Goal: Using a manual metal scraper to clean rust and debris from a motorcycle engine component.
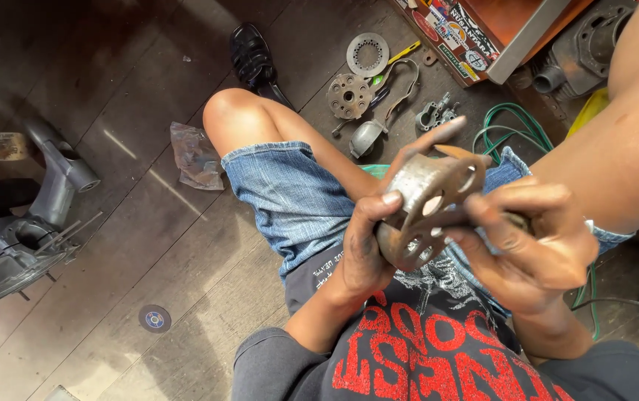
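Both hands clamp a rusty metal drum [429,212] with holes: left hand [367,249] fingers curl round its rim, right hand [531,245] fingers grip its far side

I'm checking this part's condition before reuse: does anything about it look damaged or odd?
The round metal drum with holes, gripped between left hand and right hand, looks rusty and grimy, brown along its rim. No crack shows from here. Its disc-shaped mates lie loose on the wooden floor.
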